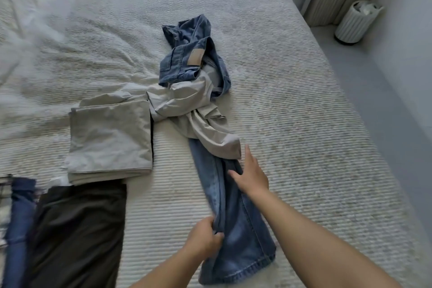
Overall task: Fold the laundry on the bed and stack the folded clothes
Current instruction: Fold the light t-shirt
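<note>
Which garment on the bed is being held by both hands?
The light blue denim jeans: left hand grips a leg edge, right hand rests on them. The beige folded garment lies untouched.

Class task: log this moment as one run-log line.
left hand: grips blue denim jeans leg | right hand: open on jeans | crumpled beige shirt: across jeans

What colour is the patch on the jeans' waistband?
The patch on the jeans is light tan, seen in the head view.
</note>
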